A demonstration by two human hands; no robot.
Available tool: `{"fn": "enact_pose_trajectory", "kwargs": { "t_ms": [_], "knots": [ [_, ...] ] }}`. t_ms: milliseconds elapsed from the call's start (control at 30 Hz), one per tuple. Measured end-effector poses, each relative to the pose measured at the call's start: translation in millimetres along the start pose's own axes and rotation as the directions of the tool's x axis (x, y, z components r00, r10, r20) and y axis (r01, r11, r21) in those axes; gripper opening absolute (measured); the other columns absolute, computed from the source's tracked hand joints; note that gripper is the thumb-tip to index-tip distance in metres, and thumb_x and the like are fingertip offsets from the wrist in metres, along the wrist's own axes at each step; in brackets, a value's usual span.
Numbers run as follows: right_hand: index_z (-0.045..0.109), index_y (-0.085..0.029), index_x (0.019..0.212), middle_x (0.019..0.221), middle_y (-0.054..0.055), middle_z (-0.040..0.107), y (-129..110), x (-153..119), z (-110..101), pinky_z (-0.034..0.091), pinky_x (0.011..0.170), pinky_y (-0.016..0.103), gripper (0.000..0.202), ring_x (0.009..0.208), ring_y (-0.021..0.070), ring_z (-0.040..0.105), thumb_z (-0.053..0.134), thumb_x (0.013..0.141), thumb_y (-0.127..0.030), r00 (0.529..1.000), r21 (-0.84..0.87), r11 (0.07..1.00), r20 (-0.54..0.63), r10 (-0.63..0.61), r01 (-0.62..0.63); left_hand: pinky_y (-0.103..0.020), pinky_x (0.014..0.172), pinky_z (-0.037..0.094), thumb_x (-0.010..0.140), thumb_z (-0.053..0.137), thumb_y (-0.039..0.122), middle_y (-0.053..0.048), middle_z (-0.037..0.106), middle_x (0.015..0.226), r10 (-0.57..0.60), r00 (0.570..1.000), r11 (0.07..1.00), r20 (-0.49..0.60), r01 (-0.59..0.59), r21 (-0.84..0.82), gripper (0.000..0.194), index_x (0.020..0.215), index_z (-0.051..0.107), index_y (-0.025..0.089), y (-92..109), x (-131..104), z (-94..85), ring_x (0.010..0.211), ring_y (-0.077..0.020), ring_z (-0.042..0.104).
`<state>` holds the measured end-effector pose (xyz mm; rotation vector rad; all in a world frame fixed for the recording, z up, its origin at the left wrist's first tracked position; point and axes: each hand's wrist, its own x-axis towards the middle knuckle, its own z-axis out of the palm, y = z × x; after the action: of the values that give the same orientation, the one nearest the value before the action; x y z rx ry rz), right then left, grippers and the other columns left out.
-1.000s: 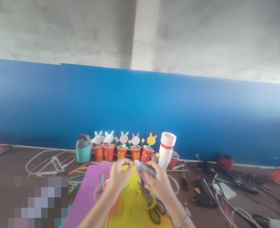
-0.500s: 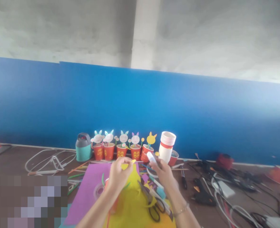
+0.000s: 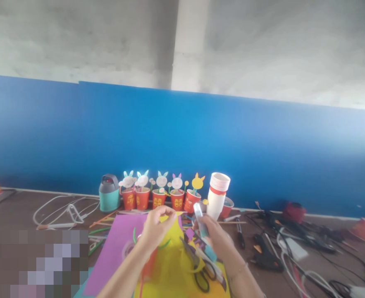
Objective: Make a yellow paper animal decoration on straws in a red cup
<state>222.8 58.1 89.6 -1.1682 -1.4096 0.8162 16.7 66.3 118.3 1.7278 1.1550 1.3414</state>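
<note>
My left hand point(image 3: 158, 227) is raised over the coloured sheets, thumb and forefinger pinched on a small yellow paper piece point(image 3: 178, 213) that barely shows. My right hand point(image 3: 215, 234) is closed round a whitish glue stick point(image 3: 200, 216), its upper end pointing up and left. Below my left wrist stands a red paper cup point(image 3: 149, 265), partly hidden by the forearm, with green strips sticking out. Left of it, a tape roll point(image 3: 128, 249) lies on a purple sheet point(image 3: 108, 256). Black-handled scissors point(image 3: 202, 279) rest on the yellow sheet point(image 3: 166, 273) between my forearms.
Several red cups with paper animal heads point(image 3: 159, 198) line the back by the blue panel point(image 3: 157, 132). A stack of white cups point(image 3: 217, 200) and a teal container point(image 3: 108, 199) flank them. To the right lie a marker point(image 3: 239, 234), a glue gun point(image 3: 265, 254) and tangled cables.
My right hand has turned, and the glue stick now stands more upright with more of its length showing. My left hand has barely moved; its yellow piece shows less.
</note>
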Motion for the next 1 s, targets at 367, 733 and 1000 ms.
{"fn": "enact_pose_trajectory", "kwargs": {
  "t_ms": [367, 733, 1000],
  "knots": [
    [0.053, -0.016, 0.059, 0.046, -0.011, 0.036, -22, -5, 29, 0.025, 0.039, 0.015, 0.029, 0.041, 0.0021, 0.030, 0.080, 0.058, -0.027, 0.833, 0.637, 0.545, 0.344, 0.434, -0.546, -0.035, 0.088, 0.044, 0.084, 0.058, 0.014, -0.004, 0.068, 0.091, 0.366, 0.914, 0.921, 0.175, -0.383, 0.074, 0.017, 0.083, 0.071, 0.025, -4, -6, 0.1, 0.093, -0.0198, 0.060],
    [0.050, -0.017, 0.058, 0.043, -0.012, 0.033, -27, -5, 27, 0.021, 0.040, 0.016, 0.028, 0.041, 0.0020, 0.024, 0.077, 0.055, -0.023, 0.847, 0.619, 0.580, 0.345, 0.405, -0.530, -0.037, 0.086, 0.044, 0.082, 0.056, 0.013, -0.004, 0.066, 0.093, 0.381, 0.911, 0.895, 0.160, -0.406, 0.186, 0.024, 0.084, 0.074, 0.028, -5, -5, 1.1, 0.093, -0.0212, 0.058],
    [0.049, -0.020, 0.056, 0.047, -0.006, 0.044, -42, -12, 35, 0.031, 0.041, 0.021, 0.022, 0.044, 0.0082, 0.039, 0.065, 0.065, -0.031, 0.948, 0.333, 0.897, -0.031, 0.318, -0.290, -0.036, 0.085, 0.044, 0.078, 0.054, 0.035, -0.008, 0.069, 0.088, -0.017, 0.997, 0.999, 0.080, 0.021, -0.047, 0.021, 0.083, 0.066, 0.018, 3, -8, 8.1, 0.090, -0.0247, 0.062]
  ]
}}
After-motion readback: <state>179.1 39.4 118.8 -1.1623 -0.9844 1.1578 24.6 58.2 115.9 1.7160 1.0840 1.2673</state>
